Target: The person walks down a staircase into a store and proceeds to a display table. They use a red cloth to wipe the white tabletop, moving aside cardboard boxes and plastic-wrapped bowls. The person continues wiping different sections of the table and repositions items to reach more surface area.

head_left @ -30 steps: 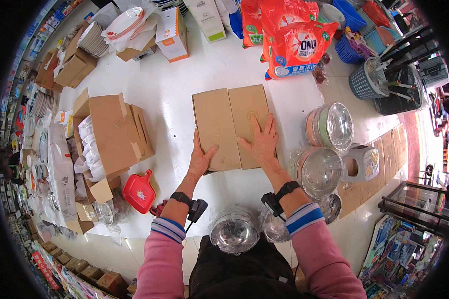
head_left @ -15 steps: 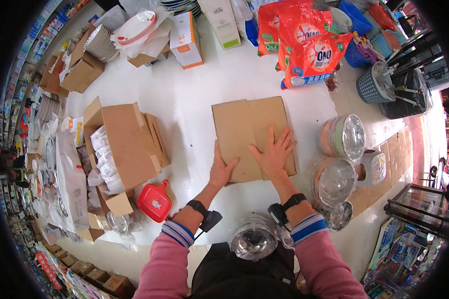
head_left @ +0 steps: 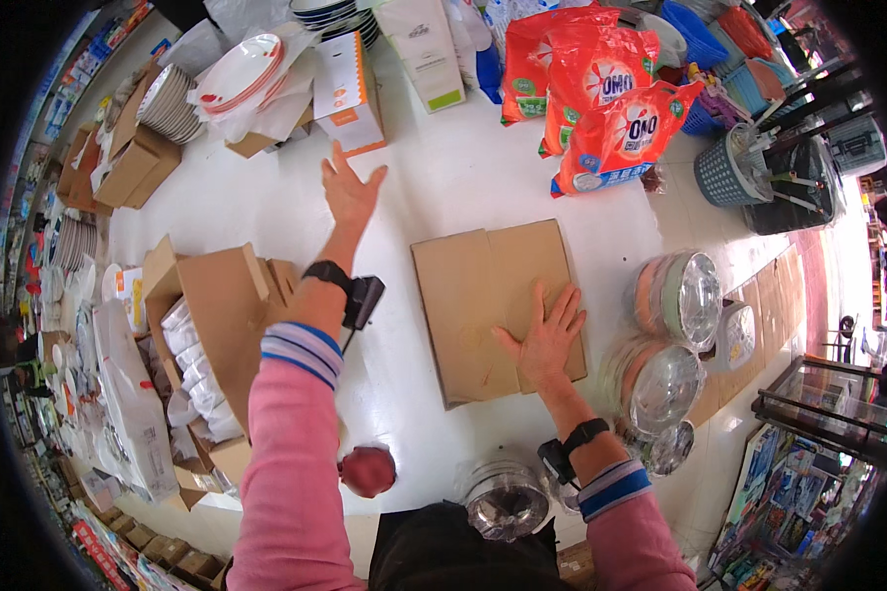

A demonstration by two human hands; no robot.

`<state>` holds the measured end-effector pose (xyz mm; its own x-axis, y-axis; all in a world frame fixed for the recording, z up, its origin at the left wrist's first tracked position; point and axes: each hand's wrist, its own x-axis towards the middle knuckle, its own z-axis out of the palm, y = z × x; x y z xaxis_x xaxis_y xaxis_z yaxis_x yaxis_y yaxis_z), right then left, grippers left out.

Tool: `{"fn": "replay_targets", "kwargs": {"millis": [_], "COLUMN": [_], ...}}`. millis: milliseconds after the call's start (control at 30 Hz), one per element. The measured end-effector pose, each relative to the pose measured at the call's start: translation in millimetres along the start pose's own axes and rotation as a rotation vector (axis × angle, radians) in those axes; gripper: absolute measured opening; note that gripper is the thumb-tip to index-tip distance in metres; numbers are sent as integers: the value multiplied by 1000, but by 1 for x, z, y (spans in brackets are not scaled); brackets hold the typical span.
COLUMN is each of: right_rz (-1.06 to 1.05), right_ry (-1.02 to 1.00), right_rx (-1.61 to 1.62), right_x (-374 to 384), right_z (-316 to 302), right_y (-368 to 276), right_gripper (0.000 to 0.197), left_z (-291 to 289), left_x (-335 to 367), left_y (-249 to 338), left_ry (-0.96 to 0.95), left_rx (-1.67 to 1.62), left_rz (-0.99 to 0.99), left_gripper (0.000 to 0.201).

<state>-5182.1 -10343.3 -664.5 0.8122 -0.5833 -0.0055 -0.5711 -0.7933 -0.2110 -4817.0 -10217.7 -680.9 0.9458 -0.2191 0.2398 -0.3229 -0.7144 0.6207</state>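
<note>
Carton (head_left: 463, 315) lies on worktop (head_left: 434, 187), right hand (head_left: 544, 345) flat on it, fingers apart. Left hand (head_left: 352, 197), fingers also apart, near orange-and-white box (head_left: 342, 91).

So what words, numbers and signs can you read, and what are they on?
I won't copy print, but here's where it is:
Red bags: big, clear letters.
White-and-orange box: too blurred to read.
White-and-green box: too small to read.
Red strip, lower left: too blurred.
Middle cardboard box: none I can make out.
</note>
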Motion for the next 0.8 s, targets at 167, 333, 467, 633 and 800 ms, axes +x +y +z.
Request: {"fn": "replay_targets", "kwargs": {"millis": [167,333,467,633,800], "right_rz": [14,29,34,15,23], "right_ry": [-32,-65,-86,-55,-31], "right_rx": [35,81,88,92,84], "right_x": [2,6,7,5,4], "right_z": [-5,-11,-12,-11,-8], "right_y": [-1,-2,-2,-2,-4], "right_gripper": [105,107,106,105,107], "left_z": [17,31,37,42,35], "left_x": [80,120,134,125,95], "left_y": [-5,-1,-2,-12,0], "left_ry": [98,139,199,276,167], "left_rx": [101,168,189,118,129], "left_rz": [44,28,36,-6,70], "left_gripper": [98,78,66,67,80]}}
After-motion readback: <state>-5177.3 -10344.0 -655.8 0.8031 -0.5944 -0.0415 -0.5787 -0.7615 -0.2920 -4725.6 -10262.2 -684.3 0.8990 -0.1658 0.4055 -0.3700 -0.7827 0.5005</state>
